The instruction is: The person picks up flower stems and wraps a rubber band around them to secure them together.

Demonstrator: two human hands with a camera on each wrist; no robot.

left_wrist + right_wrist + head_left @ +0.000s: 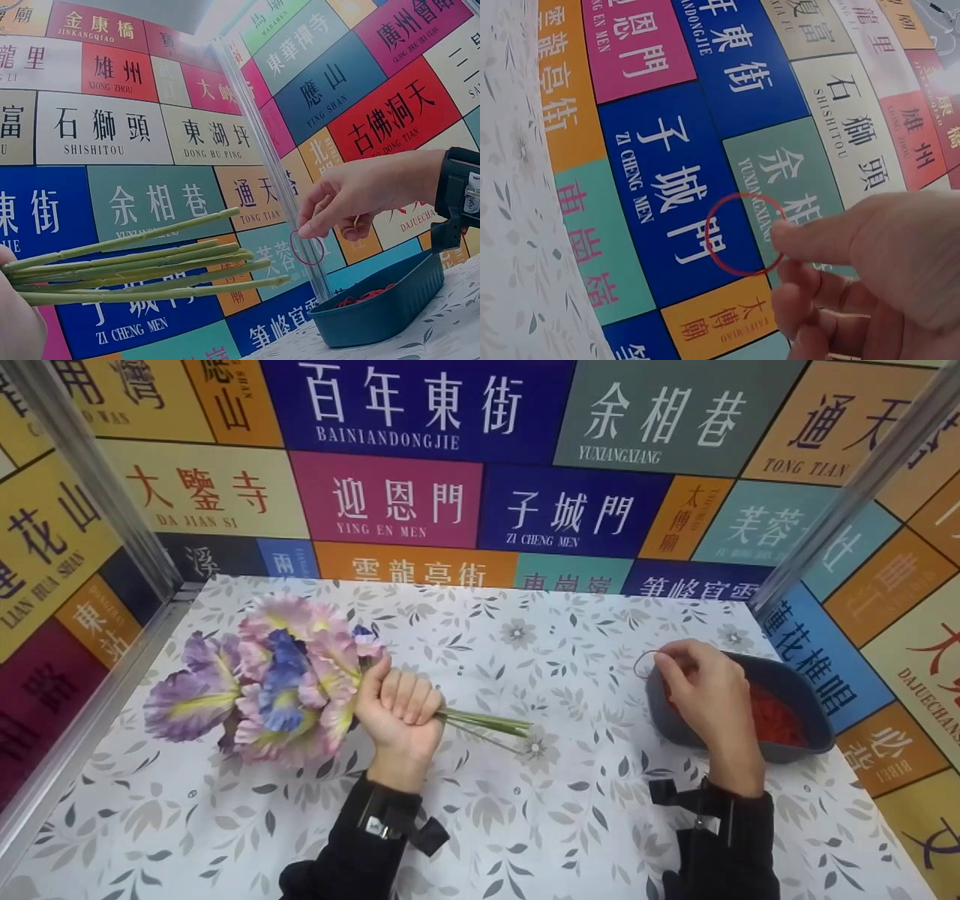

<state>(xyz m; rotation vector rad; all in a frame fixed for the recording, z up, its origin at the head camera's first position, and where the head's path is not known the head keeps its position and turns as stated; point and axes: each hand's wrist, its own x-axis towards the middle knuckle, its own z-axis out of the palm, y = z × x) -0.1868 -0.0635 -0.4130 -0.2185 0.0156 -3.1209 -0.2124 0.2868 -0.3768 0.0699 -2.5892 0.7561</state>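
Note:
A bunch of artificial irises (289,682) in pink, purple and blue lies toward the left of the table, heads pointing left. My left hand (401,701) grips it just below the blooms, fingers wrapped around the green stems (487,721). In the left wrist view the cut stem ends (150,262) stick out to the right of that hand. My right hand (709,690) is above the left part of a dark plastic tub (814,746). Between thumb and forefinger it pinches a thin red rubber band (718,262), which hangs as an open loop.
Many red rubber bands (776,716) lie in the tub, partly hidden by my right hand. A white tablecloth (555,817) with grey leaves covers the table. Colourful printed panels (420,409) stand behind and at both sides, with metal posts (840,502) at the corners.

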